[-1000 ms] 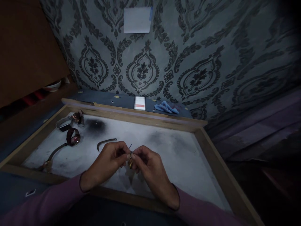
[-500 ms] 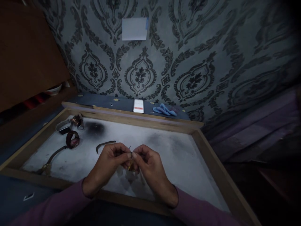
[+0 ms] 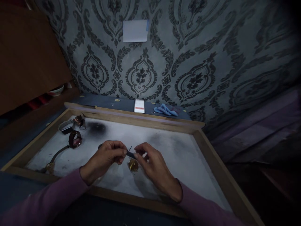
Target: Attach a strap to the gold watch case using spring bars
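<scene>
Between my hands is a short dark watch strap, with a thin dark piece sticking up near its left end. My left hand pinches that left end between thumb and fingers. The thumb and fingers of my right hand close on the other end. Just beneath the strap shows a round gold watch case; whether it hangs from the strap, I cannot tell. Behind my left hand, the tip of a curved dark strap peeks out, the remainder hidden.
A wooden-rimmed tray with a white floor lies under my hands. Along its left side are a dark red watch, a watch with a long strap and several others. Behind the rim lie a phone and a blue cloth.
My hands have moved slightly apart, and the dark strap between them now shows. The gold case has come into clearer view below. My left hand now covers most of the curved strap behind it.
</scene>
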Available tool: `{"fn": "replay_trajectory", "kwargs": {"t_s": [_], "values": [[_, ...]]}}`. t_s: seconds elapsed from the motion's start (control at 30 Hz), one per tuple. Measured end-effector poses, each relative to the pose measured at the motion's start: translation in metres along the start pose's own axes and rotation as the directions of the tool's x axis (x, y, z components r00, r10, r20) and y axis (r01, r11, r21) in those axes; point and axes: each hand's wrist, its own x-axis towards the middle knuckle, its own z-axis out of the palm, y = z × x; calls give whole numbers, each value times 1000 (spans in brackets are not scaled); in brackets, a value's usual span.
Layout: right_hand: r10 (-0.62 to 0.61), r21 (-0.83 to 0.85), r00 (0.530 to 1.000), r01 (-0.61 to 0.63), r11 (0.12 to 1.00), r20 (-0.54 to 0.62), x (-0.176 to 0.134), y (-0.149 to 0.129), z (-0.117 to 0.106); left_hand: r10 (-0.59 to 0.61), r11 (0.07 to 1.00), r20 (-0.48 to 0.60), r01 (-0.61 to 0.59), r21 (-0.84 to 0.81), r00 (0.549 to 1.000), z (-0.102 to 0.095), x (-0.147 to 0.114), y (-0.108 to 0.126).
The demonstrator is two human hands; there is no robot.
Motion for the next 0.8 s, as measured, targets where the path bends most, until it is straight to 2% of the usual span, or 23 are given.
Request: {"fn": "replay_trajectory", "kwargs": {"t_s": [0.1,0.2,0.3,0.5,0.67,0.8], "values": [[-68,-292,989,104,951,129,-1,4,-2,-42,998,50,40,43,998,-12,6,6],[-56,-415,969,156,896,241,-1,6,1,-89,991,69,82,108,994,-23,15,10],[-12,-453,957,148,879,289,2,7,6,-127,981,80,113,161,989,-31,25,12],[8,-505,963,135,853,271,9,10,9,-177,967,118,150,208,977,-42,41,7],[42,-543,905,216,811,423,4,6,1,-202,967,177,167,194,963,-46,43,1],[43,-522,890,227,822,454,2,6,0,-224,962,226,177,210,948,-44,41,1]]}}
